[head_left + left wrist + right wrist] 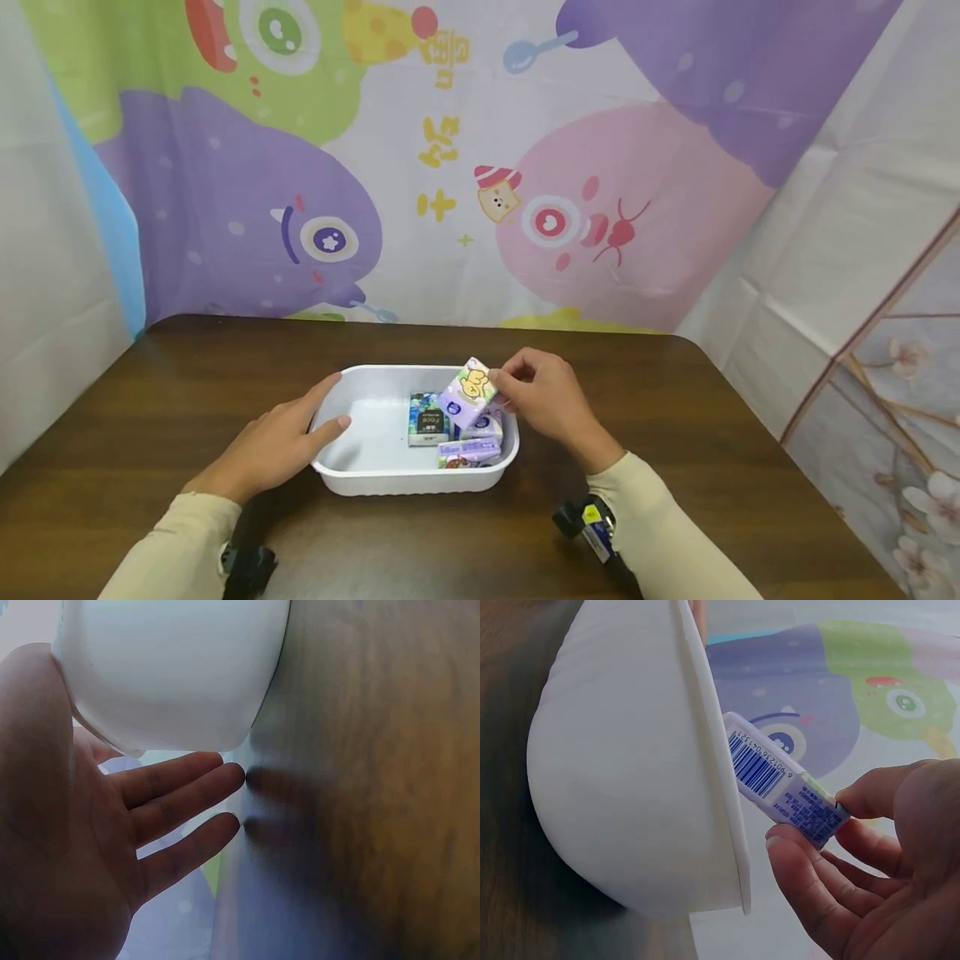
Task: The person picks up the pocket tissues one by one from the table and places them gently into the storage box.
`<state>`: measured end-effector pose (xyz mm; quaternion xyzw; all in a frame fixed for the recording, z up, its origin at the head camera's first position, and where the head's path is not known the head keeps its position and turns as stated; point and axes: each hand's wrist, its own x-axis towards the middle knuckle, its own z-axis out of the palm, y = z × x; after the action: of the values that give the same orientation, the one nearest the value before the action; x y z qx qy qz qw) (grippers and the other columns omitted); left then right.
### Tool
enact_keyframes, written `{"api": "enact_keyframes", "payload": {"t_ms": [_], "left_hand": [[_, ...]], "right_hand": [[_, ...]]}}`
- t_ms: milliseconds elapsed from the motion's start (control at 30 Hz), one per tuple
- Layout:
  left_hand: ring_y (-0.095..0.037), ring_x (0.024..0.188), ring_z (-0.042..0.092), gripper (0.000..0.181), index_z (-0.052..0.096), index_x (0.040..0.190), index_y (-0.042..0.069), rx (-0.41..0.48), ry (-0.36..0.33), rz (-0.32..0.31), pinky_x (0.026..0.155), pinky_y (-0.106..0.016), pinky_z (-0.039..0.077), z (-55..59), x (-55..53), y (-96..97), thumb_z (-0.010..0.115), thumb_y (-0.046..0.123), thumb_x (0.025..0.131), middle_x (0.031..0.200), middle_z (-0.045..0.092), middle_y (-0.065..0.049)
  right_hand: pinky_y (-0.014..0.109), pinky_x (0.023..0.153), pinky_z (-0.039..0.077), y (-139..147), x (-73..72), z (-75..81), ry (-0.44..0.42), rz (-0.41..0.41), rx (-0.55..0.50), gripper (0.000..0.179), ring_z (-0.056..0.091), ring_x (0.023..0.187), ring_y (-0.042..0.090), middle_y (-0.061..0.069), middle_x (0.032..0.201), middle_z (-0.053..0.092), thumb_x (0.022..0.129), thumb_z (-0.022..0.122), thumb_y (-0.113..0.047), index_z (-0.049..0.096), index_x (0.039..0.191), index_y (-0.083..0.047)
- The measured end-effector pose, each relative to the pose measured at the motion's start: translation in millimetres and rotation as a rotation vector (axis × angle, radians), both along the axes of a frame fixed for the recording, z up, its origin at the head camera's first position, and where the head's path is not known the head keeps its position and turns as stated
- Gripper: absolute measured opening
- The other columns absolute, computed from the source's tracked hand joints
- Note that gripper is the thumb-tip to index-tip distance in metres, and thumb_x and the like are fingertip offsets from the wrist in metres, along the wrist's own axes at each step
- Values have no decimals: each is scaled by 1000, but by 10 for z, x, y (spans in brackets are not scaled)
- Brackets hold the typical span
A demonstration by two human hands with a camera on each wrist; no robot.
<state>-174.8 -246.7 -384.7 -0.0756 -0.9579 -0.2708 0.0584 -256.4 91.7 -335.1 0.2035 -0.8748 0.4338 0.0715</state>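
Observation:
A white plastic basin (367, 483) stands on the table with several small tissue packs in its right half. Between thumb and fingertips, my right hand (543, 396) pinches a purple tissue pack (470, 392) with a yellow cartoon figure, tilted over the basin's right rim. Its barcode side faces the right wrist view, where fingertips (780, 844) grip one end. Below it lie a blue-green pack with a dark label (429, 421), a light purple pack (483, 427) and another purple pack (468, 452). My left hand (277, 442) rests at the basin's left end, thumb over the rim, other fingers extended outside.
The basin stands on a dark brown wooden table (637, 517). Behind it hangs a cartoon-printed curtain (450, 275), and pale sheets hang at both sides, the right one (915, 400) with a flower print. Each wrist carries a black strapped device.

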Motion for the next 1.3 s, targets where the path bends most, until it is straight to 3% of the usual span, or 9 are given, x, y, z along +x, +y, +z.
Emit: {"api": "enact_keyframes", "payload": {"t_ms": [300, 567, 933, 1300], "left_hand": [[-45, 127, 52, 75, 27, 159, 12, 15, -24, 7, 94, -68, 41, -58, 35, -15, 49, 55, 102, 148, 47, -22], [-44, 127, 53, 74, 28, 159, 14, 14, -6, 5, 95, -66, 42, -63, 27, -14, 50, 54, 101, 148, 48, -21], [-44, 126, 54, 73, 28, 159, 14, 1, 6, -2, 95, -66, 42, -13, -8, -1, 49, 54, 102, 148, 49, -21], [-44, 127, 53, 76, 26, 160, 14, 8, -16, 4, 96, -67, 41, 17, 13, -7, 46, 58, 102, 149, 47, -21]], "right_hand": [[31, 62, 55, -125, 22, -66, -44, 56, -1, 14, 64, 69, 18, 1, 78, 64, 92, 74, -23, 70, 85, -12], [33, 65, 51, -201, 27, -90, -33, 52, 45, 13, 60, 75, 19, -1, 79, 64, 92, 74, -25, 70, 85, -15], [29, 64, 56, -283, 10, -71, -139, 69, 42, 13, 64, 68, 18, 3, 78, 65, 95, 72, -23, 68, 90, -11], [32, 71, 54, -309, -18, -106, -91, 92, 37, 11, 65, 75, 15, 0, 89, 69, 95, 69, -21, 73, 101, -13]]}}
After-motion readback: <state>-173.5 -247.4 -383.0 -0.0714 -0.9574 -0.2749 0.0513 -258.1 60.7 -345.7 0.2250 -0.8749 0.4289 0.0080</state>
